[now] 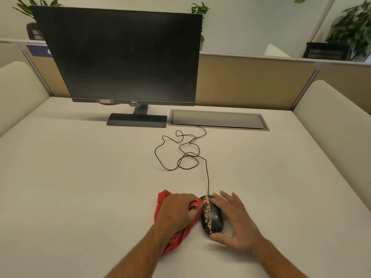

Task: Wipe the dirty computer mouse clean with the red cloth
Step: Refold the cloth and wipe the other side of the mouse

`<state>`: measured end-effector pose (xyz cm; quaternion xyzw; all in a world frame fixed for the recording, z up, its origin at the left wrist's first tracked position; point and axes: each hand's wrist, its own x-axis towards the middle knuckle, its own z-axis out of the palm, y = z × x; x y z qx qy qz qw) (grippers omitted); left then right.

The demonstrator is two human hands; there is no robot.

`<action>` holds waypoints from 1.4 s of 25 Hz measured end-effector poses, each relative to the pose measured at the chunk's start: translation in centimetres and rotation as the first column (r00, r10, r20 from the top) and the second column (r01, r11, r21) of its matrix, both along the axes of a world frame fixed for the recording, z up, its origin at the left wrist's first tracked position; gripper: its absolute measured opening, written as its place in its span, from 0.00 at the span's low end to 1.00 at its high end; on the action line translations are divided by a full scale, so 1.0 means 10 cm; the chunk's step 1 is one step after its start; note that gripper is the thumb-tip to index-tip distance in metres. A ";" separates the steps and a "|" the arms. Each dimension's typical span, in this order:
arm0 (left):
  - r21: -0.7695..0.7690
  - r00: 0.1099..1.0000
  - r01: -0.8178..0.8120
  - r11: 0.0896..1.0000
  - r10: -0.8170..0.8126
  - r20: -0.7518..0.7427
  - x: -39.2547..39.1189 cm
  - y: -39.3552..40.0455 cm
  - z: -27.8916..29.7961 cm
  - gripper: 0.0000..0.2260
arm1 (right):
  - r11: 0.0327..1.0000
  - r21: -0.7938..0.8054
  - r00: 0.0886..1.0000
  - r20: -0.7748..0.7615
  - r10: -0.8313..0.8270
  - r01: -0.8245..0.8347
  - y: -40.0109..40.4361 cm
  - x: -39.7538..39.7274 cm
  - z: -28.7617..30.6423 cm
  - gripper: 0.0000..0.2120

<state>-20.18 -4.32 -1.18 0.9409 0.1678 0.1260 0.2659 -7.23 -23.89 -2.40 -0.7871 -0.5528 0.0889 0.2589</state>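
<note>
A black wired computer mouse lies on the white desk near the front edge, its top speckled with tan crumbly dirt. My right hand grips it from the right side, thumb at its rear and fingers along its far edge. My left hand is closed on a bunched red cloth and presses a fold of it against the mouse's left front. Part of the cloth trails under my left wrist.
The mouse cable lies in loose loops toward a grey cable hatch in the desk. A dark monitor on its stand is at the back left. Beige partitions ring the desk.
</note>
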 end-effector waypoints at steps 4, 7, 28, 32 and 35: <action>-0.061 0.999 -0.018 0.998 0.020 0.037 0.08 -0.01 0.03 0.11 | 1.000 0.010 1.000 0.008 -0.003 0.003 0.01 -0.01 -0.01 0.47; -0.006 0.997 -0.054 0.999 0.053 -0.049 0.13 0.03 0.07 0.12 | 1.000 0.017 1.000 0.015 -0.011 0.011 0.01 -0.02 -0.02 0.50; 0.008 0.980 0.023 1.000 -0.021 -0.198 0.41 0.16 0.20 0.13 | 0.997 0.028 0.997 -0.018 -0.072 0.073 0.03 -0.05 0.02 0.51; 0.040 0.966 0.045 0.998 -0.033 -0.255 0.46 0.17 0.25 0.14 | 0.997 0.021 0.997 -0.021 -0.078 0.078 0.02 -0.07 0.03 0.51; 0.006 0.966 0.035 0.999 -0.033 -0.255 0.49 0.18 0.25 0.14 | 0.997 0.011 0.996 -0.028 -0.082 0.082 0.02 -0.07 0.03 0.51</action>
